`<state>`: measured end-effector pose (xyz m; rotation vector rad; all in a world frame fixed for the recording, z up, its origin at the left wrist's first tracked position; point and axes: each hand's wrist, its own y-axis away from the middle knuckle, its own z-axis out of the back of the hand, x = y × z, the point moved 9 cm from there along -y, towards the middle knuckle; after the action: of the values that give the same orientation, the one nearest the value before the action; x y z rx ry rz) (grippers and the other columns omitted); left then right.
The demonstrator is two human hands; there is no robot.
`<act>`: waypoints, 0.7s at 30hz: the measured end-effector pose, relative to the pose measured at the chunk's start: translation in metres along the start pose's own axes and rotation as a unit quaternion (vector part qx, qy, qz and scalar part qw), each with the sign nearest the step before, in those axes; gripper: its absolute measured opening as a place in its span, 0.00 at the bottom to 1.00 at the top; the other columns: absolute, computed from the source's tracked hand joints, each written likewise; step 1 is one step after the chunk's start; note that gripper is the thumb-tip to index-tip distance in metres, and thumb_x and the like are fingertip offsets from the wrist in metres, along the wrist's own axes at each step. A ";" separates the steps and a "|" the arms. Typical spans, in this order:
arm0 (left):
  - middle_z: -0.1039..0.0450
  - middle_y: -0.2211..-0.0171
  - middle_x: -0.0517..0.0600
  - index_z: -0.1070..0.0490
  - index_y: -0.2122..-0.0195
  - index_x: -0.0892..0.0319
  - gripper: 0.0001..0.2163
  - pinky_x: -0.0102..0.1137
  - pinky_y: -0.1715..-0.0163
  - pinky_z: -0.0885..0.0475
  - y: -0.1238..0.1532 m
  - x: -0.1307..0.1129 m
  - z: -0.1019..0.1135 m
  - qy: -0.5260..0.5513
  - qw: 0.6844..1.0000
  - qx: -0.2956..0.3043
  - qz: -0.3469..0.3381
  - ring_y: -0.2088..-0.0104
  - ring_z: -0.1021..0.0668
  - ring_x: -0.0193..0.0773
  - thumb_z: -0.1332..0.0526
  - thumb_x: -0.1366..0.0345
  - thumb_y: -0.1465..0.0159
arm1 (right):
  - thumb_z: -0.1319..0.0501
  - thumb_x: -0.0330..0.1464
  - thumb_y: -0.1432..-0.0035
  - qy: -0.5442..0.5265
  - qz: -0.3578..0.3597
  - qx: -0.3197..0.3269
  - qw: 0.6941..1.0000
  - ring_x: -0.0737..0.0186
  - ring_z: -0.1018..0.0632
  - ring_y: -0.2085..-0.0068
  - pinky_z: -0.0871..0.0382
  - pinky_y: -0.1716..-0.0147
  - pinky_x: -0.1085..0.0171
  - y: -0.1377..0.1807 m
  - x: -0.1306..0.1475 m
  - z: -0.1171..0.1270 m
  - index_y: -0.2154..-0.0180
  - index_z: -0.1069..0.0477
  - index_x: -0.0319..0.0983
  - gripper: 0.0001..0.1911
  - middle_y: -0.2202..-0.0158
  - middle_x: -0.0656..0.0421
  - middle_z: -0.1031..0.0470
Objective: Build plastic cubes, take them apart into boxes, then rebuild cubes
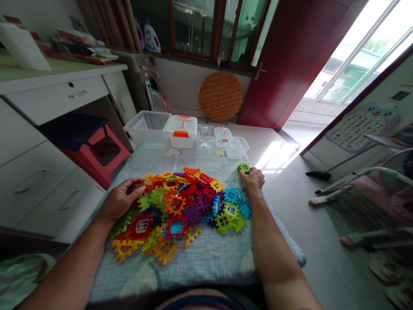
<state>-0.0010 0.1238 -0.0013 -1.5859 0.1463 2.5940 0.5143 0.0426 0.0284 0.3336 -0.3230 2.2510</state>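
Note:
A heap of interlocking plastic building tiles [192, 214] in red, orange, yellow, green, purple and blue spreads over the cloth-covered table [222, 258]. Some tiles have window grilles or cut-out frames. At the heap's left edge is my left hand [121, 200], its thumb and fingers apart around the outer tiles without a visible hold. Toward the far right corner of the table, my right hand [253, 178] grips green building tiles [244, 168], apart from the heap. The fingers partly hide these green pieces, so I cannot tell how many there are.
Along the table's far edge stand a clear open bin [148, 125], a lidded box with orange clips [183, 133] and several smaller clear containers [205, 135]. A red stool [100, 155] is left of the table. A pink chair [374, 193] is on the right.

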 end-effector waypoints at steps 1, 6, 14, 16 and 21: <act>0.22 0.62 0.49 0.29 0.50 0.59 0.28 0.28 0.68 0.27 0.000 0.000 0.000 -0.002 1.000 0.000 -0.001 0.66 0.22 0.40 0.35 0.44 0.46 | 0.39 0.49 0.45 -0.001 -0.001 -0.002 1.000 0.44 0.28 0.46 0.34 0.49 0.53 0.000 0.000 0.001 0.47 0.28 0.37 0.30 0.50 0.45 0.27; 0.22 0.62 0.49 0.28 0.50 0.60 0.29 0.29 0.67 0.27 0.000 -0.001 0.001 -0.014 1.000 -0.004 -0.007 0.66 0.22 0.40 0.35 0.44 0.46 | 0.39 0.48 0.45 0.009 0.003 0.003 1.000 0.43 0.28 0.46 0.34 0.50 0.52 0.001 0.000 0.001 0.47 0.28 0.36 0.30 0.50 0.45 0.27; 0.22 0.61 0.50 0.29 0.50 0.59 0.29 0.28 0.69 0.28 -0.001 0.000 0.000 -0.002 1.000 0.000 -0.004 0.66 0.22 0.40 0.35 0.44 0.45 | 0.37 0.51 0.50 0.029 -0.003 0.016 0.999 0.41 0.29 0.45 0.34 0.47 0.51 0.003 -0.002 -0.002 0.47 0.30 0.33 0.35 0.48 0.43 0.29; 0.22 0.61 0.50 0.29 0.50 0.59 0.29 0.28 0.70 0.28 -0.001 0.000 -0.001 0.007 1.000 0.002 0.000 0.66 0.22 0.40 0.35 0.44 0.46 | 0.36 0.51 0.50 0.036 -0.007 0.017 0.999 0.40 0.29 0.45 0.34 0.47 0.51 0.002 -0.003 -0.004 0.48 0.29 0.33 0.35 0.47 0.42 0.29; 0.22 0.62 0.49 0.28 0.51 0.59 0.28 0.28 0.70 0.28 0.001 -0.005 -0.001 0.008 1.000 -0.001 0.000 0.68 0.22 0.39 0.34 0.44 0.46 | 0.37 0.50 0.49 0.047 -0.003 0.019 0.999 0.40 0.29 0.45 0.34 0.48 0.50 0.001 -0.003 -0.005 0.49 0.28 0.34 0.32 0.48 0.42 0.29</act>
<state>0.0016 0.1226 0.0025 -1.6074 0.1442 2.5825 0.5142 0.0415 0.0230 0.2486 -0.2288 2.2602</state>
